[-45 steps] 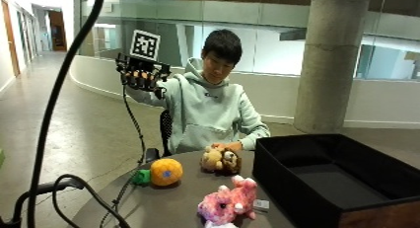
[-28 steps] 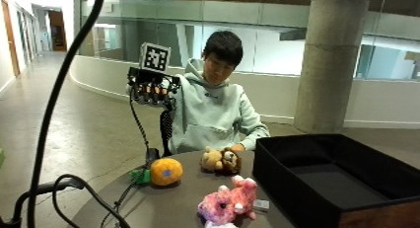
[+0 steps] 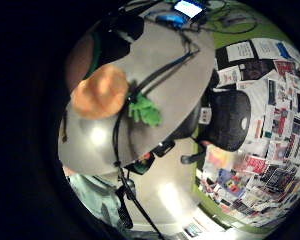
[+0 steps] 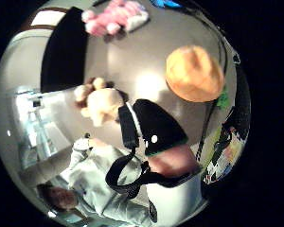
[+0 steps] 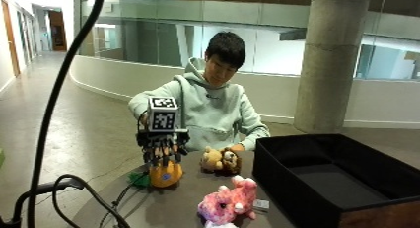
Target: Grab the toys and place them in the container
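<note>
The gloved right hand hangs just above the orange toy, fingers pointing down and spread, with nothing in them; whether the fingertips already touch the toy cannot be told. The orange toy sits on the tabletop near its edge, just beside a small green thing which may be part of it. It looks like a round plush: probably light, soft and yielding, not slippery or fragile, so closing the fingers around its rounded body from above should do.

Near it lies a brown plush animal, with the person's bare hand just behind it. A pink plush lies nearer the camera, well apart from the gloved hand. Both look equally soft and light, best taken around the body.

The black container stands open beside the brown and pink toys. Its visible floor holds nothing, so no toy is in yet.
</note>
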Available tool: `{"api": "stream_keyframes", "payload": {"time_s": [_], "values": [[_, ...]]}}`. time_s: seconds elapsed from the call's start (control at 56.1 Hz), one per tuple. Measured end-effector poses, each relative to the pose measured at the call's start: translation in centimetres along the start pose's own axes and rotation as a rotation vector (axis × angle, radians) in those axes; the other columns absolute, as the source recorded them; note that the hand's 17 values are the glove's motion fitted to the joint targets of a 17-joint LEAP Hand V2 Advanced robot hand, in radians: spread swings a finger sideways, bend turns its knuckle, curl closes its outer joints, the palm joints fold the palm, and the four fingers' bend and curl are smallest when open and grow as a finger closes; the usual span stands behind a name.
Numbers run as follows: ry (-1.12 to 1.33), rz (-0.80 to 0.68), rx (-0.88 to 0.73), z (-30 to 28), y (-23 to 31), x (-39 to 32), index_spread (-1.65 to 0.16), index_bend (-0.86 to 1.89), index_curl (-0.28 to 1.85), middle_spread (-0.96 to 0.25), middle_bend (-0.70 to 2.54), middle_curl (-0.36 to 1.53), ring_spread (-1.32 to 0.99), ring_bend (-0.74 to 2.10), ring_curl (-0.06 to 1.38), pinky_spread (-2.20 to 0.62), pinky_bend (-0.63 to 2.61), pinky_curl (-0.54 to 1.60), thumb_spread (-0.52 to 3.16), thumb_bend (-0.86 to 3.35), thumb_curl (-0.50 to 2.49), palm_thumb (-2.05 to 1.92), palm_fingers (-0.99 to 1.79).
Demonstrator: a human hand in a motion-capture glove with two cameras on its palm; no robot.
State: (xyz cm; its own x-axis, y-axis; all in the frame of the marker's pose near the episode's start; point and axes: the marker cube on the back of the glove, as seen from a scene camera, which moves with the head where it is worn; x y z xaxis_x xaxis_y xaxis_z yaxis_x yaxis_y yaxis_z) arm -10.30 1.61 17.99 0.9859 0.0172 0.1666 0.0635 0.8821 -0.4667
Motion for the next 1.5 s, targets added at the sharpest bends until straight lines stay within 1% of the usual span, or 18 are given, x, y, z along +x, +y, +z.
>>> {"api": "stream_keyframes", "payload": {"time_s": [0.089, 0.232, 0.267, 0.374, 0.445, 0.517, 0.535, 0.552, 0.606, 0.624, 0.695, 0.784, 0.891, 0.962, 1.158, 1.319, 1.425, 1.497], "values": [[0.016, -0.010, -0.028, 3.4, -1.0, 0.0, -0.26, 0.13, 0.21, -0.01, 0.19, 0.28, -0.10, 0.44, 0.21, -0.02, 0.79, 0.34, 1.40, 0.00, 0.21, -0.03, -0.03], [-0.021, -0.006, 0.133, 5.8, -3.0, -0.4, -0.28, 0.18, 0.23, 0.00, 0.18, 0.29, -0.08, 0.43, 0.20, -0.01, 0.84, 0.36, 1.34, 0.01, 0.24, 0.05, -0.01], [-0.039, 0.005, 0.151, 6.1, -3.5, -0.4, -0.29, 0.27, 0.26, -0.02, 0.22, 0.30, -0.09, 0.43, 0.20, -0.01, 0.80, 0.34, 1.36, 0.04, 0.26, 0.11, 0.14], [-0.137, 0.014, 0.185, 6.4, -4.7, -0.4, -0.30, 0.29, 0.29, -0.06, 0.26, 0.32, -0.12, 0.50, 0.21, -0.03, 0.76, 0.32, 1.43, 0.08, 0.28, 0.20, 0.32], [-0.183, 0.008, 0.244, 6.7, -5.2, -0.2, -0.29, 0.23, 0.29, -0.10, 0.37, 0.37, -0.18, 0.67, 0.25, -0.10, 0.74, 0.31, 1.49, 0.14, 0.32, 0.29, 0.57], [-0.222, 0.029, 0.314, 6.8, -5.7, -0.2, -0.29, 0.17, 0.29, -0.14, 0.42, 0.40, -0.24, 0.85, 0.31, -0.18, 0.75, 0.32, 1.46, 0.19, 0.38, 0.43, 0.74], [-0.226, 0.036, 0.321, 6.7, -5.8, -0.2, -0.29, 0.17, 0.29, -0.14, 0.42, 0.40, -0.25, 0.85, 0.31, -0.19, 0.74, 0.32, 1.45, 0.19, 0.38, 0.44, 0.71], [-0.228, 0.042, 0.324, 6.6, -5.9, -0.3, -0.29, 0.19, 0.30, -0.16, 0.47, 0.43, -0.27, 0.91, 0.34, -0.22, 0.78, 0.34, 1.42, 0.21, 0.41, 0.49, 0.83], [-0.223, 0.051, 0.323, 6.3, -6.2, -0.3, -0.29, 0.21, 0.31, -0.18, 0.53, 0.46, -0.30, 0.96, 0.37, -0.26, 0.84, 0.36, 1.32, 0.20, 0.45, 0.53, 0.98], [-0.217, 0.052, 0.315, 6.1, -6.4, -0.4, -0.29, 0.19, 0.30, -0.19, 0.54, 0.46, -0.31, 0.98, 0.37, -0.28, 0.84, 0.36, 1.30, 0.20, 0.46, 0.55, 0.96], [-0.190, 0.049, 0.223, 5.5, -7.0, -0.9, -0.32, 0.31, 0.36, -0.22, 0.68, 0.54, -0.34, 1.07, 0.43, -0.32, 0.95, 0.42, 1.17, 0.18, 0.52, 0.57, 1.25], [-0.160, 0.016, 0.067, 4.5, -6.9, -2.2, -0.34, 0.52, 0.47, -0.23, 0.84, 0.63, -0.36, 1.15, 0.48, -0.35, 0.99, 0.47, 1.02, 0.14, 0.58, 0.57, 1.30], [-0.179, -0.021, -0.124, 2.0, -5.4, -4.9, -0.35, 0.72, 0.58, -0.23, 1.00, 0.70, -0.36, 1.25, 0.53, -0.38, 1.02, 0.51, 0.86, 0.11, 0.64, 0.57, 1.26], [-0.201, -0.054, -0.150, -0.3, -4.5, -7.2, -0.35, 0.82, 0.64, -0.23, 1.07, 0.74, -0.35, 1.30, 0.56, -0.38, 1.05, 0.53, 0.76, 0.09, 0.68, 0.56, 1.22], [-0.092, -0.186, 0.048, -10.6, -4.1, -12.5, -0.32, 0.93, 0.77, -0.21, 1.19, 0.81, -0.34, 1.38, 0.61, -0.39, 1.12, 0.59, 0.58, 0.06, 0.78, 0.57, 1.12], [-0.035, -0.229, 0.246, -18.1, -3.6, -18.2, -0.30, 0.97, 0.83, -0.19, 1.23, 0.83, -0.33, 1.41, 0.63, -0.39, 1.16, 0.62, 0.49, 0.04, 0.84, 0.57, 1.10], [-0.046, -0.267, 0.420, -22.4, -4.5, -22.3, -0.29, 0.98, 0.87, -0.19, 1.25, 0.84, -0.33, 1.43, 0.64, -0.39, 1.16, 0.63, 0.44, 0.03, 0.88, 0.57, 1.08], [-0.088, -0.317, 0.478, -23.7, -4.8, -25.1, -0.29, 0.98, 0.89, -0.18, 1.25, 0.84, -0.32, 1.43, 0.64, -0.39, 1.15, 0.64, 0.42, 0.02, 0.90, 0.57, 1.07]]}}
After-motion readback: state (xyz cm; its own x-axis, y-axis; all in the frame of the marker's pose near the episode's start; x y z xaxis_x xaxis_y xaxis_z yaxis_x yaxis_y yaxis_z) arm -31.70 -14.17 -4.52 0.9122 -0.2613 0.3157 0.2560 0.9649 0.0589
